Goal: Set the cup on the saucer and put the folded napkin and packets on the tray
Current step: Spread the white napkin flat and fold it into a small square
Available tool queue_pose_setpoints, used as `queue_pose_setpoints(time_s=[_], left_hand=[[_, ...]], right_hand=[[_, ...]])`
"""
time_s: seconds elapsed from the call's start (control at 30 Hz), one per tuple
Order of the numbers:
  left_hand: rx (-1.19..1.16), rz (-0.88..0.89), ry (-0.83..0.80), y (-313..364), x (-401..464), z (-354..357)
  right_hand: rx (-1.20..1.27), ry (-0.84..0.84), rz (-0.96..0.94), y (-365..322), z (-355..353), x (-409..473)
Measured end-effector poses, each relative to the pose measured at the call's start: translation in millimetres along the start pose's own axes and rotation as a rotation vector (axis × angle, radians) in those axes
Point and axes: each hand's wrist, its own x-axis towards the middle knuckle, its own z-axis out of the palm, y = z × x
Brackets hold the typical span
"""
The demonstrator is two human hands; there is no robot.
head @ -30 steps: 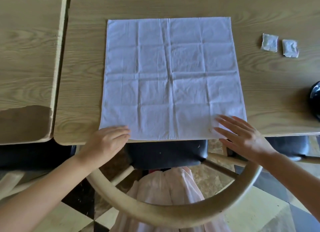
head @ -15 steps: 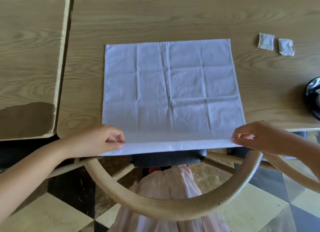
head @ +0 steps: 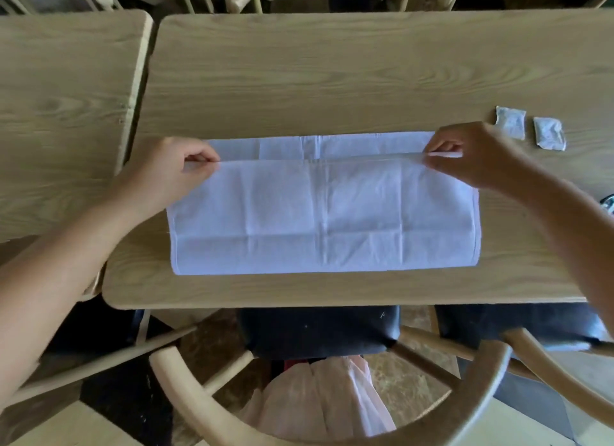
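On the wooden counter a white napkin lies partly folded, its near half doubled over toward the far edge so that a narrow strip of the lower layer shows beyond the upper edge. Both hands hold that upper edge taut between them. At the napkin's left corner the left hand is curled with its knuckles up, the thumb and forefinger pinched shut on the cloth; its forearm runs back toward the lower left across the counter's near corner. At the right corner the right hand mirrors it, its fingers closed tight on the edge, with a small tip of cloth poking out past them. The right forearm slants back to the lower right, crossing over the napkin's right end. Both wrists sit low, near the cloth surface.

Just beyond the right hand, two small white packets lie flat side by side on the bare wood, close to each other and apart from the napkin. A dark, shiny object is cut off at the right border, too little of it showing to tell what it is. Below the counter's near edge a curved wooden chair back and its dark seat are visible.
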Motion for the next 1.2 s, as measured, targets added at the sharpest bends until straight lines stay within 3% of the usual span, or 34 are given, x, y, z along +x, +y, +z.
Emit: queue_pose_setpoints(time_s=[0.1, 0.33, 0.47, 0.67, 0.97, 1.2], left_hand=[[0.055, 0.023, 0.046, -16, 29, 17], [0.182, 0.083, -0.031, -35, 66, 47], [0.134, -0.009, -0.087, -45, 76, 53], [0.094, 0.01, -0.047, -48, 93, 53], [0.121, 0.014, 0.158, -44, 105, 69], [0.126, -0.008, 0.193, -43, 103, 74]], right_hand=[[-0.046, -0.035, 0.036, 12, 23, 37], [-0.288, -0.066, -0.01, 39, 54, 69], [-0.248, -0.088, -0.001, 44, 55, 76], [-0.167, -0.054, 0.027, 47, 46, 88], [-0.092, 0.067, 0.087, 44, 47, 96], [-0.102, 0.156, 0.117, 45, 55, 96]])
